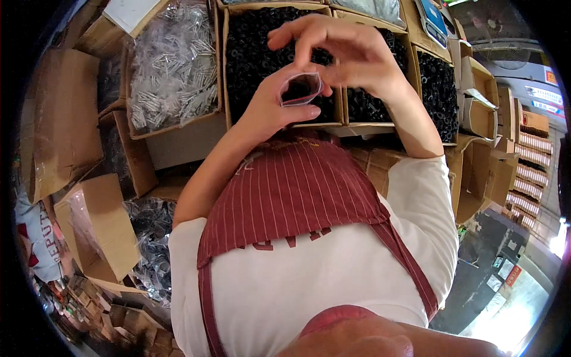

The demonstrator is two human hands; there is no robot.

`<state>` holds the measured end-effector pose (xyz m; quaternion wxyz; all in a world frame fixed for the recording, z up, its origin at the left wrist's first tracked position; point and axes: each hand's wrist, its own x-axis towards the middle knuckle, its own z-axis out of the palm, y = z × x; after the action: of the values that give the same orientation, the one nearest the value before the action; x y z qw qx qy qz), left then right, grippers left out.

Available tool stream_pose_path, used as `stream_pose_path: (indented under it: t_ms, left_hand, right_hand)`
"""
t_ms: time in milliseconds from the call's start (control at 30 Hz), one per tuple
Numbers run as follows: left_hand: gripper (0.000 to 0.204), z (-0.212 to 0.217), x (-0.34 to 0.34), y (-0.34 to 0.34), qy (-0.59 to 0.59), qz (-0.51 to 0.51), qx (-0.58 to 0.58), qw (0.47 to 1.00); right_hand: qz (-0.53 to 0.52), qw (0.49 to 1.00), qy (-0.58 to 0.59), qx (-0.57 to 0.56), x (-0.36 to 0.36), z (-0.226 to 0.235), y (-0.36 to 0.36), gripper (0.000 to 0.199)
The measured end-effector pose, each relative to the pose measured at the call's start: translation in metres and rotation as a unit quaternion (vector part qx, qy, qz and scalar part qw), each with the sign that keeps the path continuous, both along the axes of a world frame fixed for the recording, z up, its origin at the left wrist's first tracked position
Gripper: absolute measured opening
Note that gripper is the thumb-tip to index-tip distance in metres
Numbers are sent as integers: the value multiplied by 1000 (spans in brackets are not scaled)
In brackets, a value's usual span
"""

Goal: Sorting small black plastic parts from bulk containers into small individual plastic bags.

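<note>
My left hand (266, 102) is wrapped round a small clear plastic bag (301, 102), its mouth held open and facing up. Dark contents show inside, too small to name. Just above it hovers my right hand (363, 59), fingers curved and apart, with one fingertip close to the bag's rim; whether it touches cannot be told. Nothing shows between its fingers. Below both hands, small black ring-like parts fill a cardboard box (225, 65). More black parts lie in the box to the right, partly behind my right forearm.
At left stands a box of silvery screw-like pieces (172, 71) in clear bags. A blue-and-grey scale (433, 22) sits at the far right. Opened cartons (65, 119) crowd the left side, and stacked small boxes (531, 157) line the right.
</note>
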<state>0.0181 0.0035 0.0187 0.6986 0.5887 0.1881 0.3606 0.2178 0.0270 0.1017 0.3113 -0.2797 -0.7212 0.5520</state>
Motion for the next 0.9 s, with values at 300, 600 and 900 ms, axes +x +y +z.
stream_pose_path:
  t_ms: [300,600,900]
  left_hand:
    - [36,6,-20,13,21,47,-76,996]
    - [17,16,-18,16,-33,249,12,968]
    - [5,21,-16,5,103,294,151,938]
  right_hand:
    - [-144,906,-174,358,4,-11,-18,7]
    - [-280,938,-132,153,-3,-20,-28,13]
    - [-207,948,-104,217,-20,-29,-26,21]
